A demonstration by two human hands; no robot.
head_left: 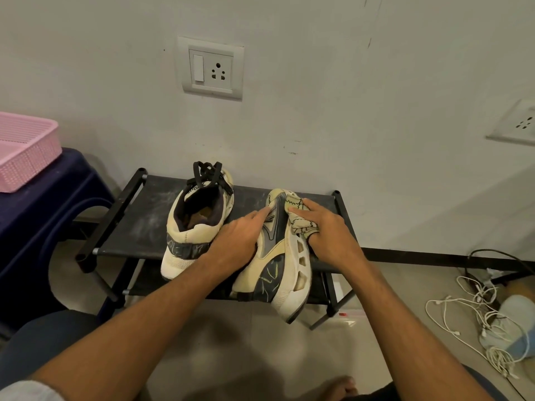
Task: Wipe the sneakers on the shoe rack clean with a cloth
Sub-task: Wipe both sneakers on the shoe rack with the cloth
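The right sneaker (278, 270) lies tipped on its side at the right end of the rack (136, 227), sole facing right and heel hanging past the near edge. The left hand (237, 241) lies on its upper with fingers stretched flat, steadying it; the thumb is hidden. The right hand (330, 235) grips a bunched cloth (298, 215) against the sole edge near the toe.

To do this well, I would keep the flat hand pressing firmly so the shoe cannot roll. I would work the cloth in short strokes from toe to heel and push a fold into the sole's cut-out windows, where dirt probably lodges.

The upper is cream mesh with dark, veined panels and the sole is pale moulded foam. The cloth is thin, pale and dark-stitched. The left sneaker (194, 227) stands upright with black laces, on dusty black fabric.
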